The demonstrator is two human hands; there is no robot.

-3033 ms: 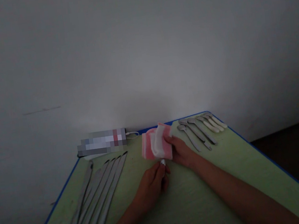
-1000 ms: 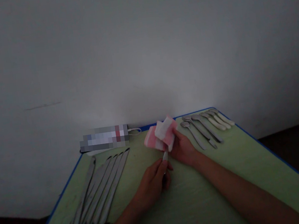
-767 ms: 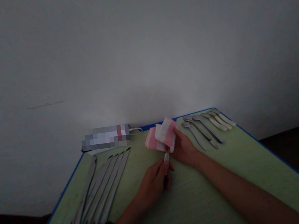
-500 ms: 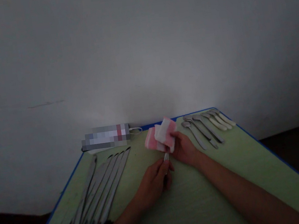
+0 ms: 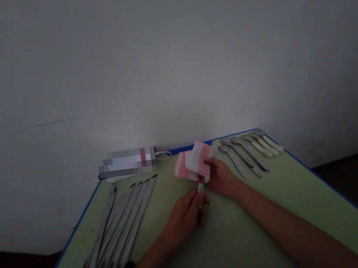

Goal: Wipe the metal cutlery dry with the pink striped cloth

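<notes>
My left hand point(image 5: 189, 214) is closed round the light metal handle point(image 5: 200, 188) of a piece of cutlery, held above the table in front of me. The far end of that utensil is covered by a folded pink-and-white striped cloth point(image 5: 198, 160), so its kind stays hidden. My right hand point(image 5: 221, 176) pinches the cloth round it, thumb on the near face and the other fingers mostly behind. Just beyond my right hand lie several metal spoons point(image 5: 235, 159), and further right several spoons with cream handles point(image 5: 261, 145).
On the left of the green table point(image 5: 245, 239), several long flat metal utensils point(image 5: 125, 229) lie in a fanned pile, partly behind my left forearm. A blurred-out device point(image 5: 126, 163) with a white cable point(image 5: 165, 154) stands at the back left. The wall point(image 5: 170, 65) rises behind the table's blue edge.
Almost nothing differs. The whole view has shifted very slightly, while both hands keep their hold on the cloth and the piece of cutlery.
</notes>
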